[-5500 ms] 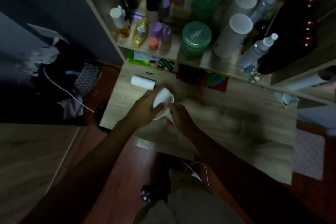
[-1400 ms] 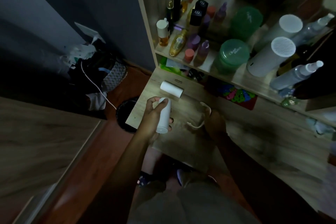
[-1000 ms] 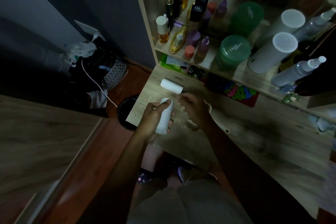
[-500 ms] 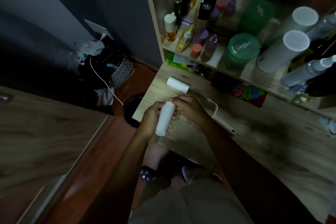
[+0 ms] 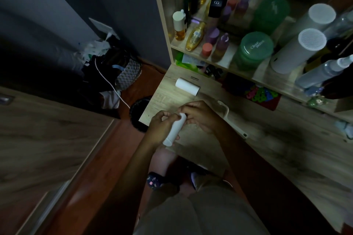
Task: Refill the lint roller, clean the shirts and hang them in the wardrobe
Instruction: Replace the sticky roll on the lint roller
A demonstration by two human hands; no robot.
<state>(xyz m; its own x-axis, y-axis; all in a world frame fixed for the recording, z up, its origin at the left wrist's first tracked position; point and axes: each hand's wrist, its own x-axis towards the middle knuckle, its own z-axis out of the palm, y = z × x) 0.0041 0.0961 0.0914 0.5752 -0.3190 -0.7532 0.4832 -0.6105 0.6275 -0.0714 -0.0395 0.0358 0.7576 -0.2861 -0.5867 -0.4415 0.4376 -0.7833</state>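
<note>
My left hand grips a white lint roll around its middle, holding it slanted above the near left corner of the wooden desk. My right hand pinches the roll's far top end with its fingertips. A second white roll lies flat on the desk further back. The pale lint roller handle lies on the desk just right of my right hand, partly hidden behind it.
Shelves behind the desk hold several bottles, a green jar and a white cylinder. A dark bin stands on the floor left of the desk, beside a pile of bags. A wooden panel fills the left.
My right hand left the handle lying on the desk and came over to the top end of the roll held by my left hand, which has stayed in place.
</note>
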